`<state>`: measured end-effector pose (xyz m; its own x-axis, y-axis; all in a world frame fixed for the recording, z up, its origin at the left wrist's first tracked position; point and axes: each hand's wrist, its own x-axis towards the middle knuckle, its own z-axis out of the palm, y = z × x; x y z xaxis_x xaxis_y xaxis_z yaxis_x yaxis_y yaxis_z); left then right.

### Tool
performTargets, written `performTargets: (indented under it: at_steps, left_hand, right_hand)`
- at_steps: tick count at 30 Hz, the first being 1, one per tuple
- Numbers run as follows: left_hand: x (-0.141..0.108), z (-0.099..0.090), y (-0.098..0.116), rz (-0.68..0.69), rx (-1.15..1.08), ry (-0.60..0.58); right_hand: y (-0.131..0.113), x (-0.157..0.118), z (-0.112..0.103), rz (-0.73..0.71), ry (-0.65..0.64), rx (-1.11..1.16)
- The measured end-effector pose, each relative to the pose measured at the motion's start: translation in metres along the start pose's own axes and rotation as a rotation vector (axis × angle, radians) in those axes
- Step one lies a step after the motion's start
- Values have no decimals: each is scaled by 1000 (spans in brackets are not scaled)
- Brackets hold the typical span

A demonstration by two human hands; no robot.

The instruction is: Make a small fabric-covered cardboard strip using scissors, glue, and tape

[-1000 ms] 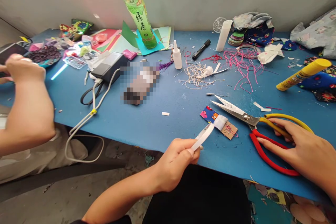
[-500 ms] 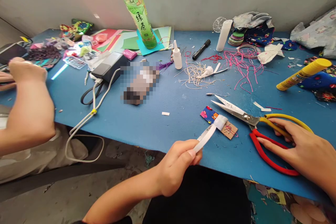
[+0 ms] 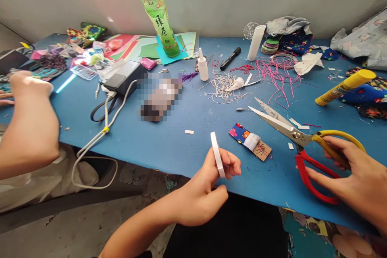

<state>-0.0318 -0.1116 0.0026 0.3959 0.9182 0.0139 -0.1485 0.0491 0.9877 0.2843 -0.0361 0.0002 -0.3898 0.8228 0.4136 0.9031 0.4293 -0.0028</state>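
My left hand (image 3: 205,197) is at the table's front edge, its fingers curled and thumb held apart. A narrow roll of white tape (image 3: 217,155) sits around or against its fingers, seen almost edge-on. To the right lies a small cardboard piece (image 3: 262,151), partly covered in blue patterned cloth (image 3: 238,132), with a white strip (image 3: 252,141) across its middle and reddish thread at its end. My right hand (image 3: 355,169) grips scissors (image 3: 298,135) by their yellow and red handles; the blades are parted and point to the upper left, apart from the cardboard.
A yellow glue stick (image 3: 344,87) stands tilted beyond the scissors. Farther back are a white squeeze bottle (image 3: 203,66), black marker (image 3: 230,58), cream strings (image 3: 225,86), pink cords (image 3: 279,74) and a green tea bottle (image 3: 161,20). Another person's arm (image 3: 30,121) is at left.
The tape that ran from my left hand to the cardboard is now separate from it. My left hand has turned, fingers loosened. The scissors have opened wider, and a white scrap shows beside them.
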Motion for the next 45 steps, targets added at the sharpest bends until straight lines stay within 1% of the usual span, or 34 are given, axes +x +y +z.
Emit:
performTargets:
  at_steps: [3,6,8,11,13,15,17,21,25,30,35,38,41,45]
  left_hand:
    - [0,1,-4,-39,62,42]
    - [2,2,-13,-22,192,137]
    - [4,2,-17,44,329,202]
    - [7,1,-20,185,506,268]
    - [8,1,-19,204,534,284]
    - [8,1,-18,175,517,277]
    - [7,2,-17,155,499,252]
    - [4,1,-14,142,530,184]
    - [2,1,-9,135,600,151]
    - [4,1,-12,195,606,86]
    - [4,-3,-19,245,470,72]
    - [3,-5,-19,183,414,68]
    - [2,-5,-19,118,400,112]
    - [2,-5,-22,135,324,162]
  right_hand:
    - [2,-2,-1,7,23,18]
    - [4,-4,-4,-71,94,45]
    - [6,-5,-5,-154,136,56]
    - [8,-6,-4,-287,147,73]
    - [8,-5,-5,-393,140,100]
    - [6,-3,-5,-482,139,119]
    - [5,-1,-6,-524,138,116]
    - [4,1,-5,-503,120,111]
    - [2,4,-4,-512,91,128]
    - [-2,7,-5,-531,89,141]
    - [0,5,-5,-558,108,128]
    - [1,3,-5,-553,118,124]
    - [1,2,-6,-569,139,141]
    - [-1,2,-9,-591,145,186]
